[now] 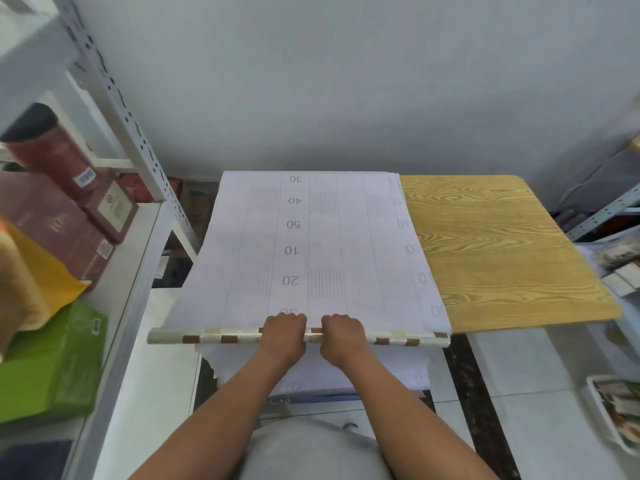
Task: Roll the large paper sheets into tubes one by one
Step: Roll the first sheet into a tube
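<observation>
- A wood-grain table (502, 258) stretches away to the right of the hands.
- A metal shelf rack (138, 244) stands to their left.
- It carries a maroon cylinder (48, 150), maroon boxes (62, 230) and a green box (52, 368).

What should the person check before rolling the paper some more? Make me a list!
1. Both hands on the roll: left hand and right hand grip the roll near its middle. Ok.
2. Roll straight across the sheet: it lies level along the near edge. Ok.
3. Paper sheet flat ahead: no creases show. Ok.
4. Sheet lined up with the ones beneath: the lower sheets stick out on the right side. Not ok.
5. Roll ends even: the far-left end looks plain, the right end patterned. Cannot tell.
6. Room on the table ahead: the sheet reaches the far edge. Ok.
</observation>
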